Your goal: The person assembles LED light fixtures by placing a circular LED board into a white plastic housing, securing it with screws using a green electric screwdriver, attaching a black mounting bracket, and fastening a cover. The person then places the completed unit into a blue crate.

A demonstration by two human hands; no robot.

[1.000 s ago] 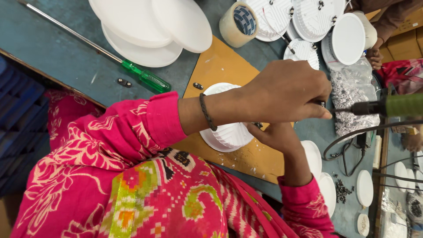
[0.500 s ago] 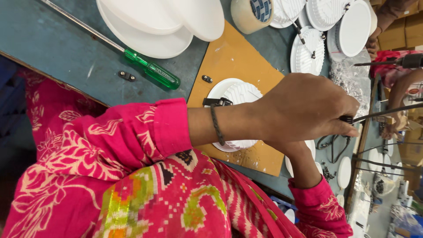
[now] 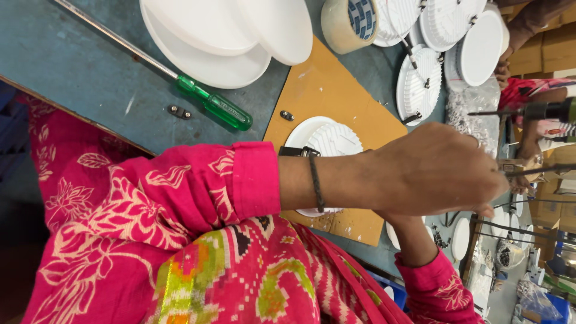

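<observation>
My left hand reaches across to the right, a dark band on its wrist and its fingers closed. A thin dark rod or wire runs from the fingers to the right. Only my right forearm shows; that hand is hidden under the left one. Beneath my left forearm a white round lamp housing with a ribbed back lies on an orange-brown board. A green powered screwdriver hangs apart, above and right of my left hand.
On the grey-blue table lie a long green-handled screwdriver, two small metal clips, stacked white discs and a tape roll. Further ribbed housings and a bag of screws sit at the right. Another person's hand is at the far right.
The green powered screwdriver, close to my left hand a second ago, now sits farther up and right. My left hand stays over the board's right edge, fingers still closed.
</observation>
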